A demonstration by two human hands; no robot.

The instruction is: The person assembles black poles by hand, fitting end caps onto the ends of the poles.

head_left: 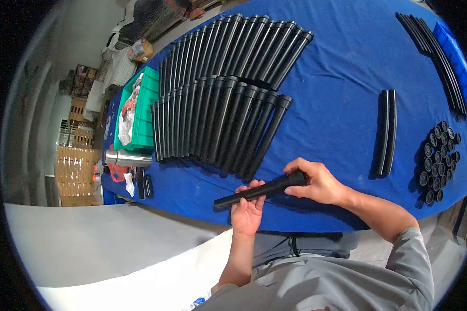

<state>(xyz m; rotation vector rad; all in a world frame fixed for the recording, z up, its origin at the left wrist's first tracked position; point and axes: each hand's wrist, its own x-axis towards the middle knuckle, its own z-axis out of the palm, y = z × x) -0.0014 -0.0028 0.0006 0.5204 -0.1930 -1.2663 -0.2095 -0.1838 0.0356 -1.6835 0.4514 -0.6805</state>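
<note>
Nearest the body, just past the table's near edge, left hand [247, 211] grips the middle of a black tube [259, 191] from below, fingers wrapped. Right hand [316, 182] is closed over its capped end. Bare blue tablecloth [337, 109] beyond. Further off: stacked capped tubes [220, 119], two plain tubes [386, 132], caps [438, 160] at right edge.

A workshop or small assembly floor is being shown. Rows of identical black tubes [228, 93] are being laid out across a blue-covered table [337, 67], with black caps [438, 160] being gathered at the right. At the upper left, a green crate [142, 111], stacked cardboard boxes [78, 155] and wire racks [155, 18] are being kept.
</note>
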